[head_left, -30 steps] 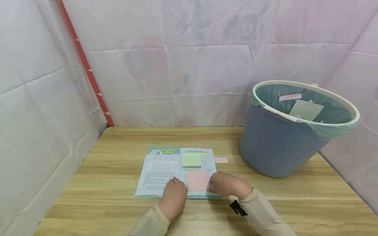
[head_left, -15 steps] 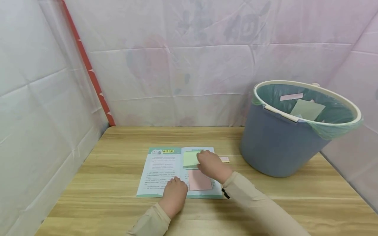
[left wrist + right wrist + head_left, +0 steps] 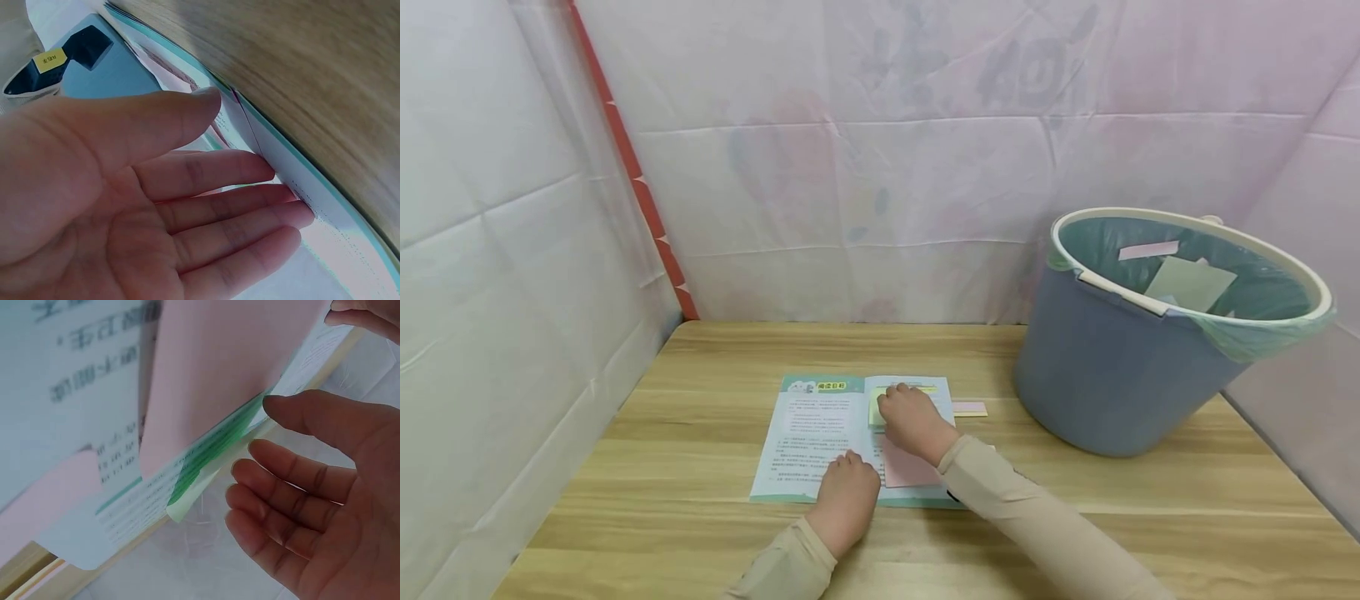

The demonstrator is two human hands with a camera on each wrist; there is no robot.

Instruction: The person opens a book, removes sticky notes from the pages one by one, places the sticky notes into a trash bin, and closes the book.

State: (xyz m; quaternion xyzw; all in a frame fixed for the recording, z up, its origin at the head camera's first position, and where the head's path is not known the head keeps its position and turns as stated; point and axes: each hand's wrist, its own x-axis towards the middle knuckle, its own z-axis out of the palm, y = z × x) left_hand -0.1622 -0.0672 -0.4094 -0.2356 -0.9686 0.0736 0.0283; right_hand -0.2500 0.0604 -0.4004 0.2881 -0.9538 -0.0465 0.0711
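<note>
An open booklet (image 3: 801, 467) lies on the wooden table. My left hand (image 3: 847, 500) rests at its lower edge near the fold; in the left wrist view the fingers (image 3: 250, 206) are fairly straight, their tips on the page. Over the upper right page is my right hand (image 3: 917, 421), its fingertips at a light green sticky note (image 3: 876, 413), which it partly covers. The right wrist view shows the thumb (image 3: 294, 409) and loosely bent fingers apart, with the green note (image 3: 194, 494) raised along one edge near them. A pink sticky note (image 3: 908, 468) sits just below, partly under the right forearm.
Pink and yellow paper strips (image 3: 970, 409) stick out past the booklet's right edge. A blue-grey bucket (image 3: 1097, 375) with a green liner stands at the right, holding a pale green sheet (image 3: 1191, 283) and a pink strip (image 3: 1150, 250). Cloth walls (image 3: 850, 192) enclose the table.
My right hand has moved from beside the pink note up to the green note, then further left across it. The left hand stays in place on the booklet.
</note>
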